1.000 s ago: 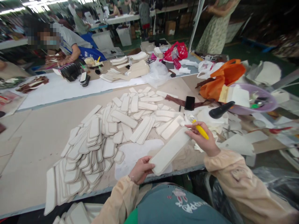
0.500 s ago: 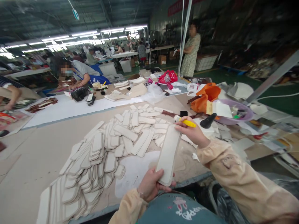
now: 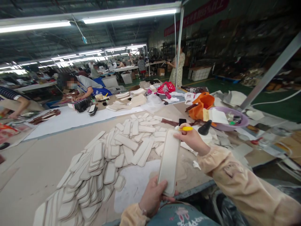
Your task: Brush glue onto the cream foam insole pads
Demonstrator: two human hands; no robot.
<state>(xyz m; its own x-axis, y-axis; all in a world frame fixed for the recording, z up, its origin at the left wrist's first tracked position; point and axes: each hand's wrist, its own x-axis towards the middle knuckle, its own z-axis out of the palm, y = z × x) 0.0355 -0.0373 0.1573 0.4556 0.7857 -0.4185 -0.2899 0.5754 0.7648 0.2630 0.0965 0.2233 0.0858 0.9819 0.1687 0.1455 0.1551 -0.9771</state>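
A long off-white padded strip with rounded corners (image 3: 169,161) is held up at a slant above the table. My left hand (image 3: 154,193) grips its lower end, thumb on the face and fingers behind. At the upper end, the fingers of my right hand (image 3: 191,138) touch the strip's edge. That same hand is closed around a yellow-handled brush (image 3: 187,128), whose whitish tip points left. To the left spreads a large heap of similar off-white strips (image 3: 94,169), partly stacked and overlapping. A white sheet (image 3: 135,182) lies between the heap and my left hand.
Beyond the right hand are a black cone-shaped object (image 3: 205,128), a phone (image 3: 182,121) and a purple basin (image 3: 243,121) with an orange cloth (image 3: 202,105) beside it. A metal post (image 3: 270,73) rises at right. Co-workers (image 3: 86,88) bend over the far-left tables.
My view has tilted up, showing more ceiling lights. Both hands still hold the strip in nearly the same pose, and the brush stays in the right hand. The standing person appears further left.
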